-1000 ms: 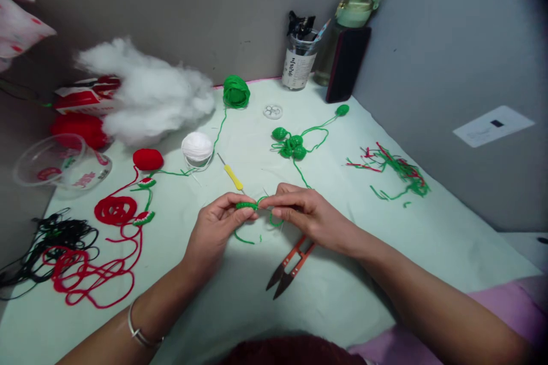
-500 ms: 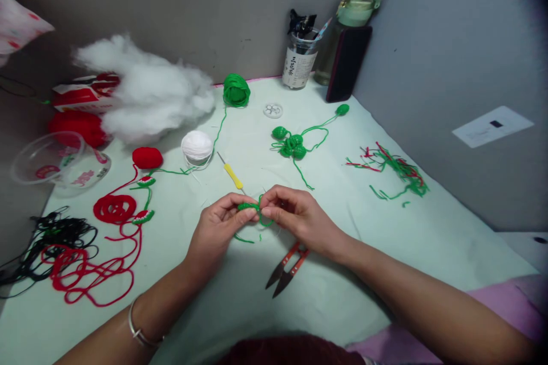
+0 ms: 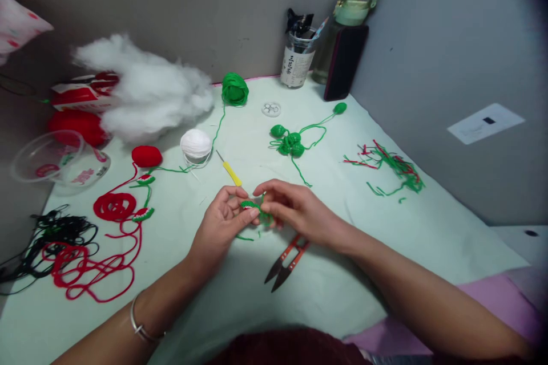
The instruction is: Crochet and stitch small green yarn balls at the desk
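While both hands are meeting over the middle of the surface [image 3: 325, 296], the left hand [image 3: 220, 225] is pinching a small green crochet piece [image 3: 249, 205] and the right hand [image 3: 295, 211] is gripping its loose green yarn tail [image 3: 245, 238], which is trailing down beside the piece. Judging by the finished green balls [image 3: 289, 142] farther back, several pieces are already made, and this one is looking partly worked, its tail untrimmed. Snips [image 3: 286, 259] are lying just under the right wrist, a yellow hook [image 3: 230, 171] just beyond the fingers, and neither is blocking the hands.
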Available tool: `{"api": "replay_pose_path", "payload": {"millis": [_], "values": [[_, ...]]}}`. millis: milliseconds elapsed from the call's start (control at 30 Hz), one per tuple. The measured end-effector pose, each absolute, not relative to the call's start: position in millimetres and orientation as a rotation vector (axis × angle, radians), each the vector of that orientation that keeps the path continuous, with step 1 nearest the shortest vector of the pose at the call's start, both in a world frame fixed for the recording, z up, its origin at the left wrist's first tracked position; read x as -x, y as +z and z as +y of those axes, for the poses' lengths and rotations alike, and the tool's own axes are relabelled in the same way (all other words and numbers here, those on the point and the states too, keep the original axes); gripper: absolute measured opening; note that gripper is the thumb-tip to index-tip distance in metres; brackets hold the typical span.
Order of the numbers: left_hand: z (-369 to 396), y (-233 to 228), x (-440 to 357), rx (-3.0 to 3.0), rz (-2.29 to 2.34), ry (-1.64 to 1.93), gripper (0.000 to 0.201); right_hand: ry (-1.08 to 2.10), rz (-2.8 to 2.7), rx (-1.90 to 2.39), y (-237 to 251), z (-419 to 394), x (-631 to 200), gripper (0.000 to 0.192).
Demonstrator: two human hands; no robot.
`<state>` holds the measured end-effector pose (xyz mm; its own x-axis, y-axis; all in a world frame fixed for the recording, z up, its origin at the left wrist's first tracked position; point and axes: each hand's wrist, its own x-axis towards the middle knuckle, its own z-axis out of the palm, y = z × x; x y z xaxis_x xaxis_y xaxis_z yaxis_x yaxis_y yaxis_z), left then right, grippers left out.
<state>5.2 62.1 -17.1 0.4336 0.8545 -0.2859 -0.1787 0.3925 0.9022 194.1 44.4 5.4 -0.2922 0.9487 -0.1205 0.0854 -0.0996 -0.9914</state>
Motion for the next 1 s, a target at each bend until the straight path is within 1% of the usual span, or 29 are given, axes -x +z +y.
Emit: {"api": "replay_pose_path", "payload": {"millis": [100,133,233,300,400,467,600,700,767,833,933,1000], "values": [[62,-16,-4,-0.943,0.855,0.701,0.035,1.361,-1.487,1.25,9,50,-204,0.018],[63,-15,-4,-0.949,0.84,0.674,0.035,1.385,-1.493,1.228,10,51,-206,0.018],[63,-13,-3,-0.978,0.795,0.593,0.031,1.632,-1.453,1.11,10,53,-206,0.02],[64,-13,-2,-1.016,0.78,0.551,0.026,1.74,-1.422,1.086,10,52,-205,0.021],[65,-13,0,-1.062,0.805,0.562,0.02,1.817,-1.48,1.074,11,50,-205,0.017],[66,-14,0,-1.071,0.829,0.586,0.02,1.813,-1.505,1.047,12,49,-205,0.017],[67,-13,0,-1.07,0.857,0.582,0.021,1.703,-1.456,1.063,13,48,-203,0.025],[67,-12,-1,-1.044,0.858,0.565,0.025,1.687,-1.483,1.1,11,48,-204,0.03],[66,-13,-2,-1.037,0.854,0.557,0.027,1.673,-1.547,1.117,10,46,-204,0.028],[65,-13,-3,-1.05,0.856,0.554,0.027,1.587,-1.647,1.147,10,44,-203,0.022],[62,-12,-4,-1.086,0.841,0.54,0.025,1.308,-1.797,1.199,13,41,-197,0.014],[61,-11,-5,-1.093,0.837,0.507,0.024,1.166,-1.746,1.237,15,41,-192,0.013]]}}
